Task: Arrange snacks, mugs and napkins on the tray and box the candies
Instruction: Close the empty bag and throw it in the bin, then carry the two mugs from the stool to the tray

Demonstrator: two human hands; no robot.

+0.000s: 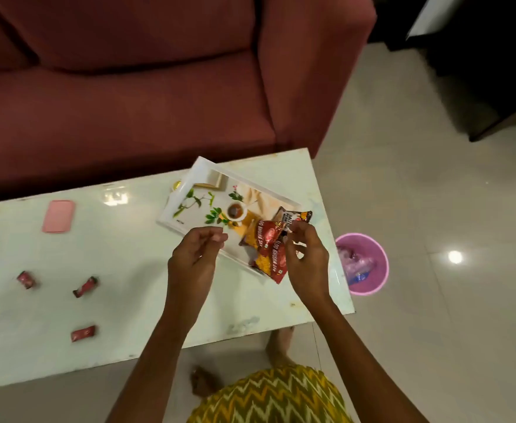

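A white tray (189,190) printed with leaves and a teacup lies tilted on the pale table. On its right end lie two red snack packets (266,239) (270,265) and a dark packet (299,215). My right hand (305,254) pinches the corner of the dark packet above the red ones. My left hand (194,254) hovers over the tray's near edge, fingers loosely curled, holding nothing. Three red wrapped candies (26,279) (86,286) (83,333) lie scattered on the table's left part. A pink lid or box (59,215) lies flat at the far left.
A maroon sofa (128,87) stands right behind the table. A pink bin (363,264) with plastic in it sits on the tiled floor off the table's right edge. A small gold item (176,185) peeks out at the tray's far left corner. My bare foot (278,346) is under the near edge.
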